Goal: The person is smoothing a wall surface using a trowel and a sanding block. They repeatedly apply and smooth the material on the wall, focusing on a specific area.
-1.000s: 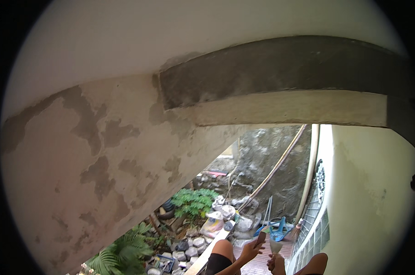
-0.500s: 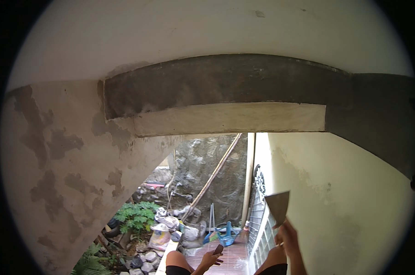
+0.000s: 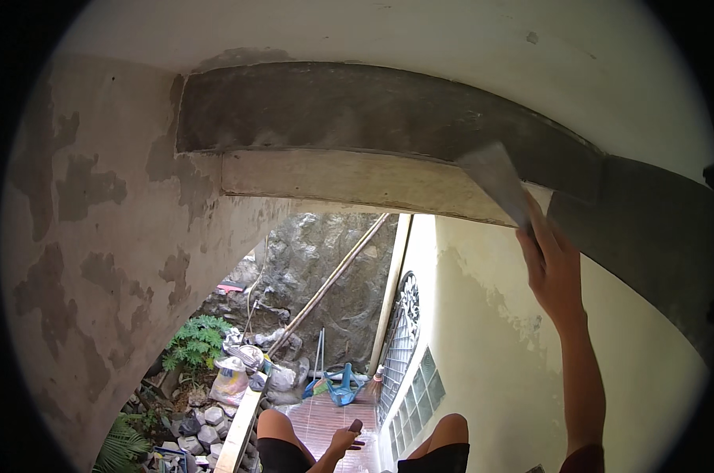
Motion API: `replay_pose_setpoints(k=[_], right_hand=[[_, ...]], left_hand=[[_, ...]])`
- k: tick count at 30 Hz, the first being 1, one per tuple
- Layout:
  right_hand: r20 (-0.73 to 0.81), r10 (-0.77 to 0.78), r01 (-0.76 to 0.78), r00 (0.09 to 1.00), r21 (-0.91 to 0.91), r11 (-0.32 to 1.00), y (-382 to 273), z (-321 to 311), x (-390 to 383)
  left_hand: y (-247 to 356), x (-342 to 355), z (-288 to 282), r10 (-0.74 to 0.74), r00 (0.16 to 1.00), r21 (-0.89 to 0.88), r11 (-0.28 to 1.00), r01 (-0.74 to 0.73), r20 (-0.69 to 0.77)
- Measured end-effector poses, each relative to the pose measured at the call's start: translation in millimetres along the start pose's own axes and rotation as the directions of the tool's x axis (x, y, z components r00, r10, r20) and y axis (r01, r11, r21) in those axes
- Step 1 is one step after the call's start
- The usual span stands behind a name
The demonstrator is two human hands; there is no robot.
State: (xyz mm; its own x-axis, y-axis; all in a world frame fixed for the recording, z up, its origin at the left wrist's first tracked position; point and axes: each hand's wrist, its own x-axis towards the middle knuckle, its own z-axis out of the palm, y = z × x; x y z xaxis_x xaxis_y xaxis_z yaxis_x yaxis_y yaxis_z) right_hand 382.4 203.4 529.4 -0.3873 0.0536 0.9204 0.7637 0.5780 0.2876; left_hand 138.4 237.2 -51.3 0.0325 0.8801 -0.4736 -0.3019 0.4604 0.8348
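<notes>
My right hand [image 3: 552, 272] is raised high on the right, fingers wrapped round a putty knife whose handle they hide. The wide blade of the putty knife [image 3: 495, 180] is smeared by motion and overlaps the lower edge of the dark grey band on the beam [image 3: 349, 102]. Whether blade and beam touch, I cannot tell. Low in the middle, between my knees, my left hand [image 3: 343, 443] is closed on a small dark brown piece [image 3: 355, 426] with a rounded end. Its kind is unclear, and its lower part sits inside the hand.
A peeling, patchy wall [image 3: 97, 221] slopes down on the left; a pale wall [image 3: 499, 331] with glass blocks [image 3: 418, 398] stands right. Below lie a red tiled floor [image 3: 317, 418], a blue dustpan [image 3: 343, 385], a wooden plank [image 3: 240, 430] and rubble [image 3: 207, 430]. Long poles [image 3: 329, 284] lean at the back.
My right hand has swung up from beside my knee to the beam, carrying the putty knife. My left hand shifted slightly left and down in view. The view itself has tilted and shifted.
</notes>
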Motion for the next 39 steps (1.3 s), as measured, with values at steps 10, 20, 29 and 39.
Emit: replay_pose_setpoints(k=[10, 20, 29, 39], right_hand=[[-0.113, -0.206, 0.203, 0.972, -0.039, 0.978, -52, 47, 95], [-0.138, -0.094, 0.085, 0.986, -0.068, 0.994, -59, 75, 77], [-0.182, -0.275, 0.196, 0.944, -0.36, 0.912, -62, 89, 121], [-0.214, -0.301, 0.187, 0.93, -0.429, 0.884, -64, 100, 130]], left_hand=[[14, -20, -12, 0.079, 0.996, 0.014, 0.997, -0.079, -0.051], [15, -24, -16, 0.068, 0.997, 0.072, 0.995, -0.065, -0.039], [5, -18, -8, 0.04, 0.999, 0.169, 0.985, -0.04, 0.002], [-1, -11, -11, 0.01, 1.0, 0.19, 0.982, -0.012, 0.009]])
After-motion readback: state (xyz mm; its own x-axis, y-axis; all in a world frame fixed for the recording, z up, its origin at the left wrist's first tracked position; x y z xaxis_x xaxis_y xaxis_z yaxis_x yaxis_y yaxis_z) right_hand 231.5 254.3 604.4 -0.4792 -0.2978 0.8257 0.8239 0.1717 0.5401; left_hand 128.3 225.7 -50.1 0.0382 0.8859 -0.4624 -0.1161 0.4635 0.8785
